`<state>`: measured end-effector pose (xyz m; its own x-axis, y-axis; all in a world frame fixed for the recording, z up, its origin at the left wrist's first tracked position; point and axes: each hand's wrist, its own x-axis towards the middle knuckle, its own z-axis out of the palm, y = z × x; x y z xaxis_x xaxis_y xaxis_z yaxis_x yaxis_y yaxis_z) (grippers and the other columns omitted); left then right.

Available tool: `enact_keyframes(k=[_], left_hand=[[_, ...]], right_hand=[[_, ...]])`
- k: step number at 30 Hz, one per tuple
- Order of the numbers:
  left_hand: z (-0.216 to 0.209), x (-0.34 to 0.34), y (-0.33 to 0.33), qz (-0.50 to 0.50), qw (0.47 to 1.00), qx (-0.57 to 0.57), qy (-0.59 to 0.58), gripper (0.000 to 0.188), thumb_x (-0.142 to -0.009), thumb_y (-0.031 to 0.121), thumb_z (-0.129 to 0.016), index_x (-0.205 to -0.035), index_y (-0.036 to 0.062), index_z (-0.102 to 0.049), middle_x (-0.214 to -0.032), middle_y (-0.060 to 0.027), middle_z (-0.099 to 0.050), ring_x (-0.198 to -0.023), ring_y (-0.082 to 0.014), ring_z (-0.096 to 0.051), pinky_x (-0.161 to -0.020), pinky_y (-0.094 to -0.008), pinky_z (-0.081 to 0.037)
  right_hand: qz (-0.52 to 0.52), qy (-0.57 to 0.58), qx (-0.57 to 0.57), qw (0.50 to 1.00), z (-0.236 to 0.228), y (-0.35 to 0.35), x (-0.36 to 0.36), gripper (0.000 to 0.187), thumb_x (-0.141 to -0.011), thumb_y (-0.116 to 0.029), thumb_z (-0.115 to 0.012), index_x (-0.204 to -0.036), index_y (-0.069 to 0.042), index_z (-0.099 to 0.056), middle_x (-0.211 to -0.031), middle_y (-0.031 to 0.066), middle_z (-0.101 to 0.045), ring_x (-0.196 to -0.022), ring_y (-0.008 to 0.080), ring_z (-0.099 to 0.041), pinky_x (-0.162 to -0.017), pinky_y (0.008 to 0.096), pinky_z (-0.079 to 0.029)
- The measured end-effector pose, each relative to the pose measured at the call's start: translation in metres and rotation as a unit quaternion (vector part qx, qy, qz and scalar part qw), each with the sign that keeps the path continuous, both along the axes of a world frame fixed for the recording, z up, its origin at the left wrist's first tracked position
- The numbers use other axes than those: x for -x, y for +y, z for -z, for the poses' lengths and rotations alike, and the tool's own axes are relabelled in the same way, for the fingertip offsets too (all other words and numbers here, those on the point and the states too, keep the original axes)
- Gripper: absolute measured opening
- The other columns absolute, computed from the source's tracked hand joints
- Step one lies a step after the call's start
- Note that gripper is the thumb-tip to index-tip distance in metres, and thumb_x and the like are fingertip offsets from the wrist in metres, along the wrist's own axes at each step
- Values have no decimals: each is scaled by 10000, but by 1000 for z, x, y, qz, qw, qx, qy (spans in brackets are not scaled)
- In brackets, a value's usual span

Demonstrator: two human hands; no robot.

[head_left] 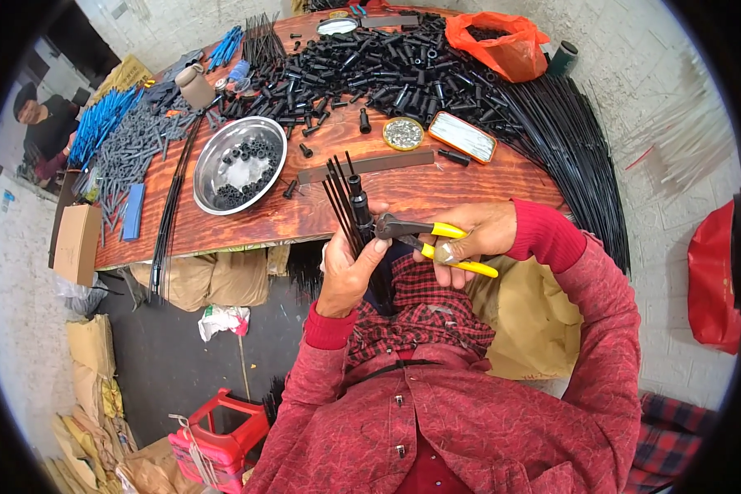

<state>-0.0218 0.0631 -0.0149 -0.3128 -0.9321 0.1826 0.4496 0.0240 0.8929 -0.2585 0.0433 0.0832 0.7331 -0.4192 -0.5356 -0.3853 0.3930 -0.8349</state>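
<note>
My left hand (343, 276) is closed round a bundle of thin black rods (334, 196) that point up and away from me. A black tubular fitting (359, 204) stands among the rods, just above my left fingers. My right hand (479, 230) is wrapped round yellow-handled pincers (448, 229). Their dark jaws meet the left thumb tip and the side of the bundle, and whether they bite on anything is too small to tell. The lower ends of the rods are hidden behind my left hand and lap.
Across the wooden table (469, 185) lie a pile of black fittings (370, 62), a metal bowl (204, 185) of small black rings, a round tin (403, 133), an orange-rimmed tray (463, 137) and long black rods (572, 140). A person (48, 123) is at the far left. A red stool (222, 432) stands below.
</note>
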Motion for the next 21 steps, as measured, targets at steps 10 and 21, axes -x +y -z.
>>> enact_keyframes(k=[10,21], left_hand=[[-1,0,0,-14,1000,-16,-1,500,-868,168,-705,-1273,-15,-477,-904,-25,-557,-778,-102,-500,-681,-241,-395],[4,-11,-1,19,999,-27,9,384,-885,86,-669,-1229,-18,-532,-1038,-31,-597,-938,-101,-546,-865,-264,-446]], right_hand=[[9,18,39,999,2,3,-6,319,-989,-221,-531,-1206,12,-534,-851,59,-630,-694,103,-624,-617,241,-527],[64,12,37,997,23,14,-22,271,-991,-304,-540,-1082,-49,-529,-682,-13,-488,-519,50,-461,-450,202,-415]])
